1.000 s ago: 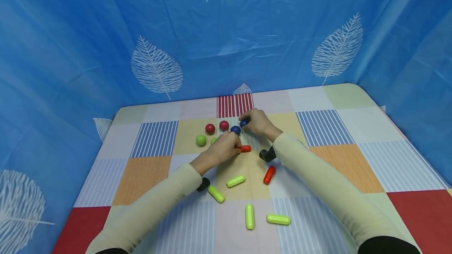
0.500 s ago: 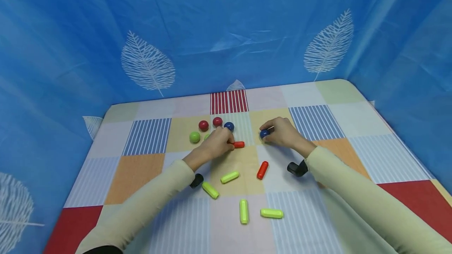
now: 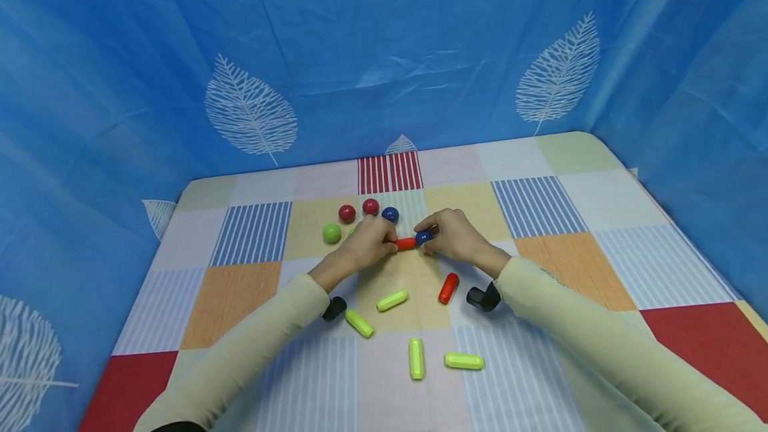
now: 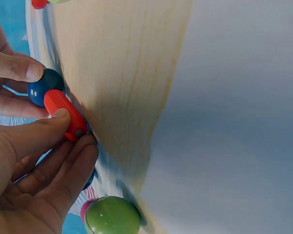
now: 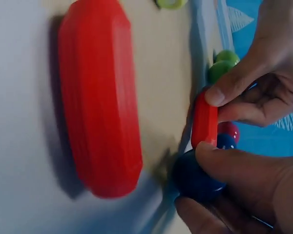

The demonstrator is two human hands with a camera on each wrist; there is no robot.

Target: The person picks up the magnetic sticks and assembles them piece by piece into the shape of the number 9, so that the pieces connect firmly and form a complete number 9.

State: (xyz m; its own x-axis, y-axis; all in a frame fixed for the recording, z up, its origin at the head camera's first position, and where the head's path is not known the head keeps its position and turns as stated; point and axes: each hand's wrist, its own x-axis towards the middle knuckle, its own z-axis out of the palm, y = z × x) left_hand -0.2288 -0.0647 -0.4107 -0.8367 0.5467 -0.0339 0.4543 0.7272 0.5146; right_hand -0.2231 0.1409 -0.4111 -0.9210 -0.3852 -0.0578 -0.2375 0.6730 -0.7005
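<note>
My left hand (image 3: 367, 243) pinches a red faceted rod (image 3: 406, 244) by its left end, thumb on one side and fingers on the other. With thumb and fingers, my right hand (image 3: 455, 237) grips a dark blue ball (image 3: 423, 238) against the rod's free end. In the left wrist view the blue ball (image 4: 45, 87) meets the tip of the red rod (image 4: 66, 114), and a dark spot shows on the rod's near end. From the right wrist view, the ball (image 5: 198, 178) sits under my right thumb, right at the end of the held rod (image 5: 205, 119).
Behind my left hand lie two red balls (image 3: 347, 213), another blue ball (image 3: 391, 215) and green balls (image 3: 332, 233), one partly hidden. A second red rod (image 3: 448, 288) rests nearer me, with several yellow-green rods (image 3: 393, 301) around it. A blue curtain (image 3: 384, 72) borders the checked table.
My right hand has picked up a blue ball from beside the other one, swung it out right, then brought it back left to the red rod's end. The left hand keeps its hold.
</note>
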